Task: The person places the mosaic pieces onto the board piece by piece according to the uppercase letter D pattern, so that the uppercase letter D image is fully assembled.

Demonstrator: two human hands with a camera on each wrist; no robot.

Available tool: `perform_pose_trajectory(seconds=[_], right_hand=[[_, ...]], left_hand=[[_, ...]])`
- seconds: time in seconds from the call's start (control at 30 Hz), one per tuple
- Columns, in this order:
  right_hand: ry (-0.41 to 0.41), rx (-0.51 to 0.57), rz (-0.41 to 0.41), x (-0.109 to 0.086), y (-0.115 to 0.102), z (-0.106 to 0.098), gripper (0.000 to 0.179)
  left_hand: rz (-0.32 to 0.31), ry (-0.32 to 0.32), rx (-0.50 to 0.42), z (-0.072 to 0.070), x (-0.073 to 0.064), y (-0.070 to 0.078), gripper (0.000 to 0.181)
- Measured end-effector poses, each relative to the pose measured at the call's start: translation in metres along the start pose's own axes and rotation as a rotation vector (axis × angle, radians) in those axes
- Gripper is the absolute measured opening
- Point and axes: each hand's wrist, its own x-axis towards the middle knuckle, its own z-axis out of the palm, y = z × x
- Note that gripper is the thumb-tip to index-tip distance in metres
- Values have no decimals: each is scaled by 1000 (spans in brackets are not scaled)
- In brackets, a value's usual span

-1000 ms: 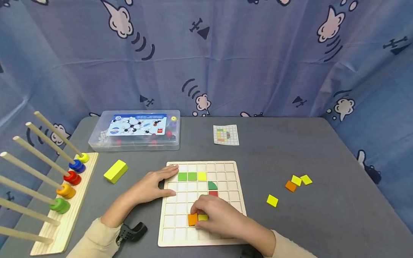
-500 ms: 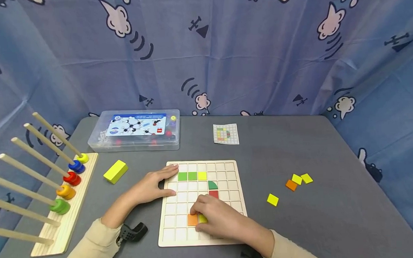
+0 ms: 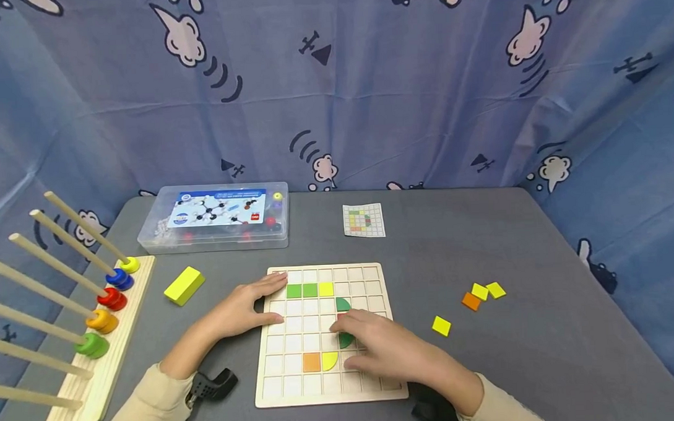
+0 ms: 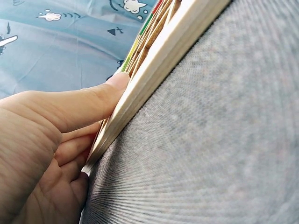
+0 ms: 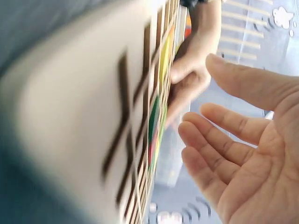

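Note:
A wooden grid board [image 3: 273,386] lies on the table in the head view. My left hand [image 3: 242,310] rests on its left edge; the left wrist view shows the thumb [image 4: 88,105] touching the rim. Over the board's right half hovers my right hand [image 3: 394,351], fingers apart and holding nothing. Below its fingers, an orange square tile [image 3: 311,362] sits beside a yellow quarter-round tile [image 3: 328,361]. Green quarter-round tiles [image 3: 342,304] lie further up and beside the fingers, a red tile between them mostly covered. Two green squares [image 3: 301,291] and a yellow square [image 3: 325,289] form an upper row.
Loose yellow tiles [image 3: 441,326] and an orange tile [image 3: 471,301] lie to the right. A small pattern card [image 3: 377,220] and a clear plastic case [image 3: 215,236] are at the back. Left stand a yellow block [image 3: 184,286] and a peg rack [image 3: 92,395] with coloured rings.
My right hand has let go of the yellow quarter-round tile and moved up and right, uncovering that tile and part of a lower green one. My left hand stays on the board's edge.

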Motion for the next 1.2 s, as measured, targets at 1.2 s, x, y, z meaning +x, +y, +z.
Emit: perform_pose_trajectory(seconds=[1.2], right_hand=[[332, -63, 483, -117, 144, -53, 38]], left_hand=[[29, 19, 12, 1, 0, -5, 75]])
